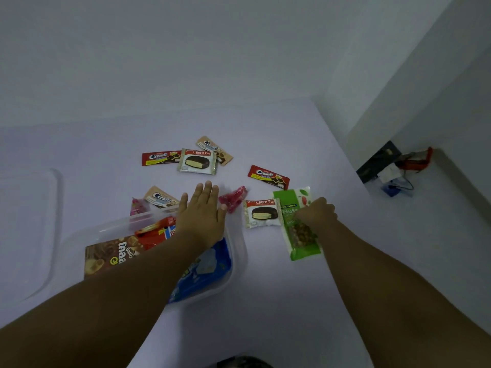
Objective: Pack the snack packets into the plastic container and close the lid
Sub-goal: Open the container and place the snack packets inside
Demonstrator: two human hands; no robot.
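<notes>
A clear plastic container [239, 251] sits in front of me holding a brown snack box [111, 254], red packets [151, 232] and a blue packet [210, 269]. My left hand [202, 216] hovers flat and open over its far edge, fingers spread, holding nothing. My right hand [317, 212] is closed on the green nut packet [300, 235], which lies on the surface. Beside it lies a Choco Pie [261, 213]. A pink candy [233, 199] lies just beyond my left fingertips. The clear lid [53, 208] rests at the left.
Further back lie another Choco Pie [198, 162], two red Cream-O packets [159, 158] [268, 176], two tan Cream-O packets [215, 150] [160, 197] and a pink packet [138, 207]. A white wall [385, 102] rises at the right, with a dark box and cables [385, 166] beyond.
</notes>
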